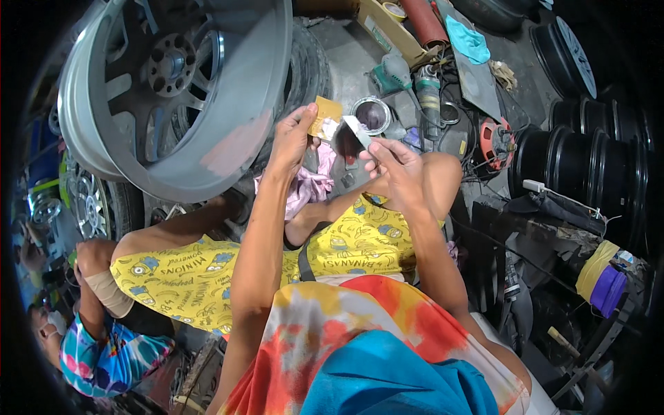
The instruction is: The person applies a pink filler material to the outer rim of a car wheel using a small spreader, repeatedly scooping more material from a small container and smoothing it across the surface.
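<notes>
My left hand (pixel 292 142) pinches a square mustard-yellow putty board (pixel 328 112) with pale pink paste on its lower part. Between the thumb and fingers of my right hand (pixel 400 168) is a flat putty spreader (pixel 348 140), dark-faced with a pale edge. The spreader is close beside the board; whether they touch I cannot tell. Just beyond it stands an open round can (pixel 354 106) with dark grey inside. A big silver wheel rim (pixel 259 76) rises at the upper left, a pinkish patch (pixel 235 149) on its inner barrel. A pink cloth (pixel 312 185) lies below my left hand.
A green sander (pixel 392 73) and a grinder-like power tool (pixel 429 97) lie beyond the can, near a cardboard box (pixel 391 31). An orange reel (pixel 495 144) and stacked black rims (pixel 581 162) stand right. Another person (pixel 114 353) sits at the lower left.
</notes>
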A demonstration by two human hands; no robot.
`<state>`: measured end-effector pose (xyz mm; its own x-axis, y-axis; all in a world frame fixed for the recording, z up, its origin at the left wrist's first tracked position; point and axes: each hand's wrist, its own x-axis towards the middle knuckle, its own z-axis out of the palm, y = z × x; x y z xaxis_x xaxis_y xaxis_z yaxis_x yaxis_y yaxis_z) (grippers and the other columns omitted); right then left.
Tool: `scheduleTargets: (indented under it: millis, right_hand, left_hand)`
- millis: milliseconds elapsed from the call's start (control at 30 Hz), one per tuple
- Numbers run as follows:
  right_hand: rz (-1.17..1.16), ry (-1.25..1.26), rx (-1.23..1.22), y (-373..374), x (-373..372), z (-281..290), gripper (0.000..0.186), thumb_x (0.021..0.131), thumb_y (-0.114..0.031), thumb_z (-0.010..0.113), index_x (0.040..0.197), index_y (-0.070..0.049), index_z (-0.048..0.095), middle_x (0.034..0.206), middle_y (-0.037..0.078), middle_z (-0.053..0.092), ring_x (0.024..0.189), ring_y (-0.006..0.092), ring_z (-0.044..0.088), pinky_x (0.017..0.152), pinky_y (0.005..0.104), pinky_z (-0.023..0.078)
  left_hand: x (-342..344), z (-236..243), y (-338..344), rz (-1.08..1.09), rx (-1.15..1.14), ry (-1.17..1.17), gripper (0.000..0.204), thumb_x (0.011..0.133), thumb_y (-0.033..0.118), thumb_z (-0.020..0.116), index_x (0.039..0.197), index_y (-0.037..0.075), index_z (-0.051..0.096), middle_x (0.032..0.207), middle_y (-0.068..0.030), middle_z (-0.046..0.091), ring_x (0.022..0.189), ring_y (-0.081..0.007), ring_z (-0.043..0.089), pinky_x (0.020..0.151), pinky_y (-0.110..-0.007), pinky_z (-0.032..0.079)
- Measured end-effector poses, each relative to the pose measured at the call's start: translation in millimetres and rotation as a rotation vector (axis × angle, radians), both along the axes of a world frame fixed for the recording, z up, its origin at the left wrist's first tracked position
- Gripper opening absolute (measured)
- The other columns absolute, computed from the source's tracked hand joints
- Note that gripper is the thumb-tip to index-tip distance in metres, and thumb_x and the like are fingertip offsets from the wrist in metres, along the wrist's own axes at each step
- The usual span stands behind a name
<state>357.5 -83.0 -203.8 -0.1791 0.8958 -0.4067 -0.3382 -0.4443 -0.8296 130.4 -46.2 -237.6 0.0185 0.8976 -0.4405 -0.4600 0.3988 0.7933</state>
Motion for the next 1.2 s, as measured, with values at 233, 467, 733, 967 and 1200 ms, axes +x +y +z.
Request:
scheduleTargets:
  millis: [233, 467, 733, 967, 1200]
  right_hand:
    - [-0.049, -0.104, 0.029, 14.9, 35.6, -59.7, 0.025, 0.101, -0.015, 0.068, 0.119, 0.002, 0.062, 0.099, 0.012, 0.074, 0.078, 0.0129, 0.07, 0.067, 0.0253, 0.057]
    - [0.016, -0.177, 0.016, 23.1, 35.9, -79.6, 0.024, 0.102, -0.015, 0.066, 0.117, 0.002, 0.059, 0.102, 0.014, 0.073, 0.081, 0.0142, 0.07, 0.07, 0.0276, 0.058]
    - [-0.074, -0.112, -0.011, 27.0, 35.4, -90.5, 0.024, 0.102, -0.017, 0.067, 0.118, -0.001, 0.059, 0.101, 0.014, 0.073, 0.081, 0.0156, 0.071, 0.07, 0.0287, 0.058]
    - [-0.089, -0.068, -0.036, 31.7, 36.9, -95.8, 0.026, 0.1, -0.018, 0.07, 0.118, -0.001, 0.059, 0.101, 0.014, 0.075, 0.08, 0.0168, 0.073, 0.068, 0.0273, 0.059]
    - [-0.042, -0.083, -0.107, 33.5, 36.3, -103.6, 0.02, 0.101, -0.017, 0.068, 0.114, -0.004, 0.06, 0.101, 0.013, 0.074, 0.083, 0.0169, 0.072, 0.072, 0.0296, 0.058]
  left_hand:
    - [3.0, -121.2, -33.4, -0.238, -0.211, 0.367, 0.029, 0.107, 0.023, 0.053, 0.11, 0.001, 0.071, 0.091, -0.0063, 0.072, 0.072, -0.0133, 0.066, 0.06, -0.026, 0.054]
    - [14.3, -164.2, -43.2, -0.501, -0.196, 0.986, 0.032, 0.093, 0.019, 0.058, 0.113, -0.001, 0.073, 0.108, -0.0234, 0.072, 0.093, -0.0365, 0.071, 0.081, -0.042, 0.06]
    - [77.5, -144.5, 5.5, -0.585, 0.115, 1.637, 0.043, 0.081, 0.041, 0.081, 0.098, 0.002, 0.076, 0.109, -0.0201, 0.07, 0.113, -0.0369, 0.062, 0.095, -0.049, 0.051]
    - [96.1, -180.4, 8.5, -0.62, -0.068, 1.55, 0.038, 0.069, 0.029, 0.088, 0.094, 0.001, 0.079, 0.097, -0.0222, 0.076, 0.097, -0.036, 0.075, 0.09, -0.045, 0.059]
    - [99.8, -170.6, 15.5, -0.617, -0.339, 1.386, 0.033, 0.072, 0.023, 0.081, 0.099, 0.003, 0.078, 0.105, -0.0212, 0.077, 0.105, -0.0351, 0.074, 0.094, -0.044, 0.057]
